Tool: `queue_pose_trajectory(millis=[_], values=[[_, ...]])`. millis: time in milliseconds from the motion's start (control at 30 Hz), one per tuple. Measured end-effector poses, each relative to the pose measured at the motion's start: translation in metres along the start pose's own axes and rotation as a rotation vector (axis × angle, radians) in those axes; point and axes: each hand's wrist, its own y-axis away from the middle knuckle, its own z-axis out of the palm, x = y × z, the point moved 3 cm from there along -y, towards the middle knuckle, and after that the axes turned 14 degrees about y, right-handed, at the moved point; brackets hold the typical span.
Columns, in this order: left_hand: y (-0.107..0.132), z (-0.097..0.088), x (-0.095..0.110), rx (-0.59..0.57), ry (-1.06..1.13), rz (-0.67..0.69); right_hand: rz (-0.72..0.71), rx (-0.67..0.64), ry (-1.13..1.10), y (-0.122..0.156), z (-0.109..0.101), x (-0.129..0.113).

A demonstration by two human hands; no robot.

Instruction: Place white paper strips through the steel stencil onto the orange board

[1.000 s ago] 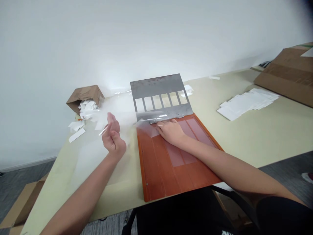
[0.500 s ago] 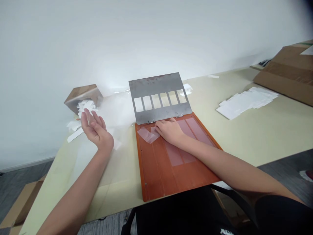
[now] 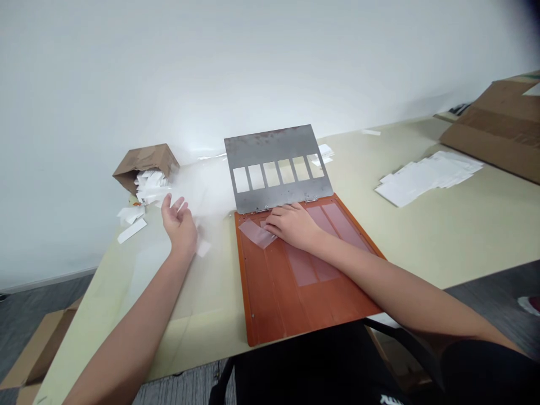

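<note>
An orange board (image 3: 270, 298) lies at the table's front edge, hinged to a raised grey metal plate (image 3: 270, 146) with a row of rectangular windows. My right hand (image 3: 291, 224) rests on the board just below the hinges, its fingers curled on the end of a small clear plastic film (image 3: 255, 232); the fingertips' exact hold is partly hidden. More translucent film strips (image 3: 314, 267) lie flat on the board, partly under my right forearm. My left hand (image 3: 179, 225) is raised over clear sheeting left of the board, fingers apart, with nothing seen in it.
A small cardboard box (image 3: 147, 154) spills white paper pieces (image 3: 152, 183) on the left. White cards (image 3: 426, 177) lie spread on the right, before a large cardboard box (image 3: 498, 126). A white wall (image 3: 270, 62) stands behind the table (image 3: 498, 219).
My left hand has moved right and slightly down, away from the paper pieces, and has turned. The right hand's fingers have shifted slightly, and the film's end beside them has moved a little.
</note>
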Motion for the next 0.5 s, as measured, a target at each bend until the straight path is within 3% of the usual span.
queue_pose_trajectory(millis=[333,500], values=[[0.004,0.004,0.005,-0.087,-0.126,0.078,-0.093,-0.031,-0.085,0.009,-0.010,0.008],[0.012,0.008,0.013,-0.199,-0.250,0.159,-0.133,-0.045,-0.104,0.015,-0.010,0.010]])
